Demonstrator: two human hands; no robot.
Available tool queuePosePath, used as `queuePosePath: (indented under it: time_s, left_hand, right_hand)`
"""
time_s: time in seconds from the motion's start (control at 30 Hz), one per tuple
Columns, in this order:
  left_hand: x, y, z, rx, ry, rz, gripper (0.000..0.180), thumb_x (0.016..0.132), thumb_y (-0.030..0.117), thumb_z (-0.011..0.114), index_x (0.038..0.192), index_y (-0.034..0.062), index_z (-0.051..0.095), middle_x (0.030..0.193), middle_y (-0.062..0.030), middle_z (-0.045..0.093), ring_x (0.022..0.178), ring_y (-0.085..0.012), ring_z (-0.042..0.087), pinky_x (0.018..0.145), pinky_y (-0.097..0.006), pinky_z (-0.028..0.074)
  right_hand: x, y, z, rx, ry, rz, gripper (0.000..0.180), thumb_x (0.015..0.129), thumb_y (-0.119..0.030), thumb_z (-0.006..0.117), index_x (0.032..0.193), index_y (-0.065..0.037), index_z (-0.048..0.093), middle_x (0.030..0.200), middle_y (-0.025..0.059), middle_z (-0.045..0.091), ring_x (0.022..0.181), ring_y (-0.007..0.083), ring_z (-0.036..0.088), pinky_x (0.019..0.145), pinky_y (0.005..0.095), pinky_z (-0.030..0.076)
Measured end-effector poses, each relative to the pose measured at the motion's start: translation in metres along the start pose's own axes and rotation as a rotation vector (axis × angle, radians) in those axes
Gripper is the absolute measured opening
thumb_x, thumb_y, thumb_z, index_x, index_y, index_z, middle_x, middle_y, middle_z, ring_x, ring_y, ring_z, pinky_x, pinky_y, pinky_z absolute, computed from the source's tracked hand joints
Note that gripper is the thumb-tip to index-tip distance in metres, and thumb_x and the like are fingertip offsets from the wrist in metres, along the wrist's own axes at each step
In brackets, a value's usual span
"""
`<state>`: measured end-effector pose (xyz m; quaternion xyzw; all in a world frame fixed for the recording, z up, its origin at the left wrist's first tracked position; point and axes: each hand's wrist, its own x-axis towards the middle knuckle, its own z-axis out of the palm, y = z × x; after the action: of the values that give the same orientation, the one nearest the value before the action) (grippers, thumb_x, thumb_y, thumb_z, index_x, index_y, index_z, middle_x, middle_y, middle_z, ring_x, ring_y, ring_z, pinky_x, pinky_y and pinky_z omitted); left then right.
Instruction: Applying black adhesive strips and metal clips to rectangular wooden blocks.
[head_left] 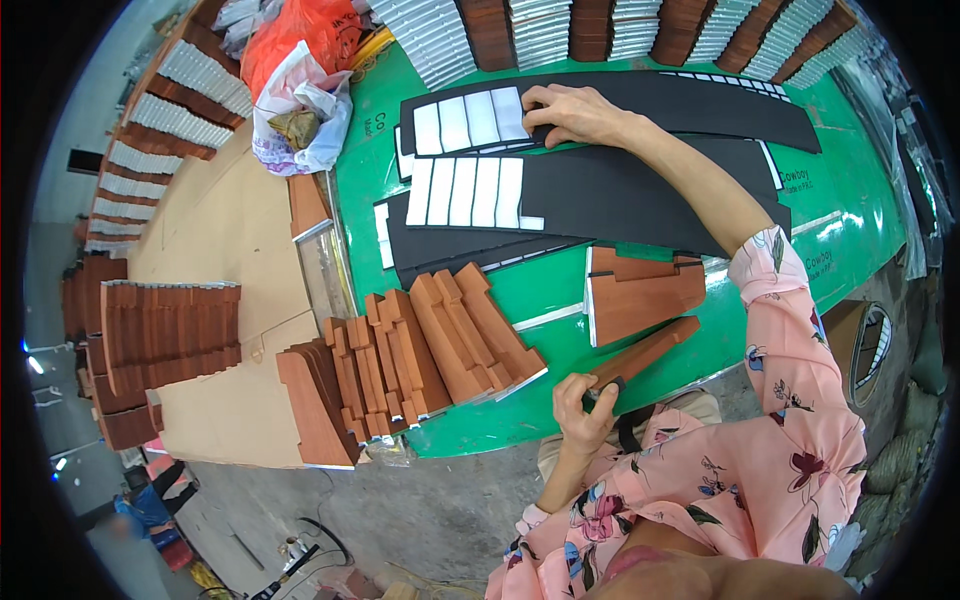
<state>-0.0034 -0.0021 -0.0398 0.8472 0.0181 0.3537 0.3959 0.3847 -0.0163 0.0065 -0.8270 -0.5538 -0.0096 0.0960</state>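
Observation:
My left hand (583, 412) is closed around the near end of a narrow brown wooden block (650, 350) at the green table's front edge. A small black piece (606, 393) shows between thumb and finger there. Farther off, my right hand (578, 115) bends its fingers down on a long black sheet (680, 105), beside its white strips (468, 120); what the fingertips pinch, if anything, is hidden. A second black sheet (620, 190), also with white strips (465, 192), lies just nearer. Another brown block (645, 295) with black bits along its top rests between the hands.
Several brown blocks (430, 345) stand in a row at the left of the green table (480, 430). Silver-and-brown stacks (590, 35) line the back. White and red plastic bags (300, 120) sit back left. Cardboard (200, 220) covers the left surface, bearing stacked blocks (170, 335).

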Motion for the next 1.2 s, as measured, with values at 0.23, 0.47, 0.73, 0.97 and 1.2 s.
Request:
queuePosePath:
  time_s: [0.23, 0.47, 0.73, 0.97, 1.2]
  left_hand:
    - [-0.004, 0.003, -0.001, 0.009, 0.004, -0.015, 0.042, 0.066, -0.002, 0.070, 0.101, 0.0181, 0.059, 0.095, -0.0093, 0.051, 0.082, -0.0277, 0.055, 0.065, -0.037, 0.045]
    - [-0.007, 0.004, 0.004, 0.022, 0.013, 0.019, 0.043, 0.066, -0.002, 0.070, 0.102, 0.0178, 0.059, 0.096, -0.0098, 0.051, 0.082, -0.0282, 0.055, 0.064, -0.037, 0.045]
    - [0.007, 0.005, -0.008, -0.040, -0.006, -0.033, 0.028, 0.076, -0.012, 0.058, 0.100, 0.0026, 0.060, 0.096, -0.0152, 0.056, 0.085, -0.0288, 0.056, 0.072, -0.036, 0.047]
    - [0.005, 0.014, -0.020, -0.053, -0.007, -0.075, 0.034, 0.069, -0.011, 0.065, 0.099, 0.0061, 0.064, 0.096, -0.0116, 0.057, 0.089, -0.0272, 0.054, 0.071, -0.036, 0.047]
    - [-0.016, 0.069, 0.016, 0.523, -0.050, 0.261, 0.028, 0.076, 0.011, 0.065, 0.105, 0.0153, 0.065, 0.111, -0.0029, 0.054, 0.105, -0.0229, 0.046, 0.083, -0.037, 0.029]
  right_hand:
    - [-0.014, 0.002, 0.010, 0.376, 0.184, 0.211, 0.031, 0.071, -0.020, 0.075, 0.096, -0.016, 0.058, 0.104, 0.0001, 0.053, 0.094, 0.0193, 0.054, 0.083, 0.0327, 0.047]
    - [-0.032, 0.005, 0.015, 1.177, 0.367, 0.358, 0.024, 0.079, -0.013, 0.072, 0.097, -0.006, 0.057, 0.087, -0.0023, 0.057, 0.081, 0.0072, 0.053, 0.073, 0.0226, 0.044]
    - [-0.155, -0.092, -0.050, 1.216, 0.284, 0.409, 0.041, 0.081, -0.006, 0.065, 0.121, -0.004, 0.056, 0.096, 0.0035, 0.062, 0.089, 0.0093, 0.059, 0.079, 0.0238, 0.049]
    - [-0.280, -0.152, -0.050, 1.257, 0.221, 0.589, 0.033, 0.075, -0.001, 0.069, 0.108, -0.002, 0.063, 0.091, 0.0058, 0.065, 0.080, 0.0102, 0.060, 0.071, 0.0247, 0.050]
    - [-0.305, -0.197, -0.041, 0.888, 0.392, 0.507, 0.023, 0.075, -0.005, 0.071, 0.098, -0.003, 0.067, 0.091, 0.0072, 0.067, 0.078, 0.0149, 0.063, 0.069, 0.0270, 0.050]
